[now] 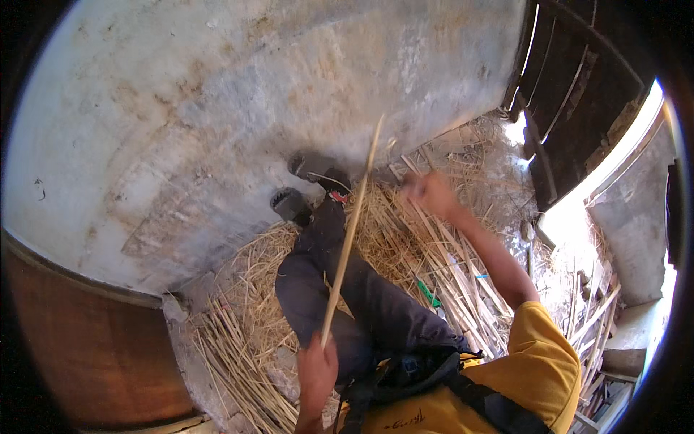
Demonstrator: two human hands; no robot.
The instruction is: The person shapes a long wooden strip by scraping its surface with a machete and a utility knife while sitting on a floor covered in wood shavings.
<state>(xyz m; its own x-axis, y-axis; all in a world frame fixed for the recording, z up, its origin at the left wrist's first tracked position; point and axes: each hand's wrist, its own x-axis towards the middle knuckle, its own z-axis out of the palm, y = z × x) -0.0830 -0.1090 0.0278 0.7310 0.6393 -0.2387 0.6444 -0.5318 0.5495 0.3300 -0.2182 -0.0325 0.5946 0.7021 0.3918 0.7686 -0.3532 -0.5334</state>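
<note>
My left hand (318,370) is closed around the lower end of a long, pale bamboo strip (352,230). The strip slants up across my legs, its far tip in front of the wall. Out to the right, my right hand (432,195) is curled closed and blurred by motion, apart from the strip. A dark smear shows at its fingers; what it grips I cannot make out. A small pale curl (391,143), perhaps a shaving, shows beside the strip's upper end.
Bamboo shavings (253,271) litter the floor around my legs and dark shoes (291,206). Split strips lie in a left bundle (235,362) and a right pile (463,286), with a green object (428,294) on it. A stained wall (275,94) stands close ahead; brown board (87,347) at left.
</note>
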